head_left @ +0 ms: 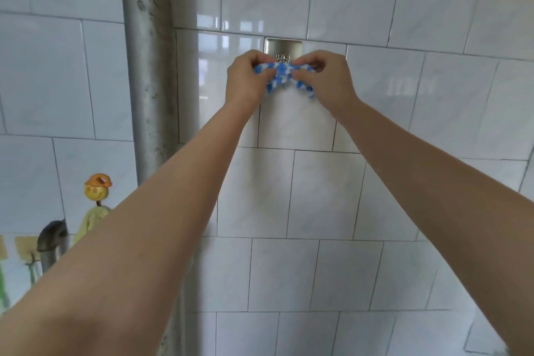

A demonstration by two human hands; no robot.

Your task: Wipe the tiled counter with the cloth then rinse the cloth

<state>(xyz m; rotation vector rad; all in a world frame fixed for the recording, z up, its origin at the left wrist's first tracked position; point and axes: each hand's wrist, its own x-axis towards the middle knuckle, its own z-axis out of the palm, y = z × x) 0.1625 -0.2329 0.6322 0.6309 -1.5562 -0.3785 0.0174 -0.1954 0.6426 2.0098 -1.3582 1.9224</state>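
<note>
A blue-and-white checked cloth (281,74) is bunched up against the tiled wall, right at a square metal wall hook (282,48). My left hand (247,79) pinches the cloth's left end and my right hand (325,76) pinches its right end. Both arms reach up and forward. The cloth's middle sits at the hook's small clasp; whether it hangs on the clasp I cannot tell. The tiled counter is out of view.
White glossy tiles (318,196) fill the wall. A grey vertical pipe (150,81) runs down to the left of the hook. At lower left there is a smiley-face hook (96,188) with a yellow cloth (92,220), a metal pipe elbow (52,243) and green-handled items (4,283).
</note>
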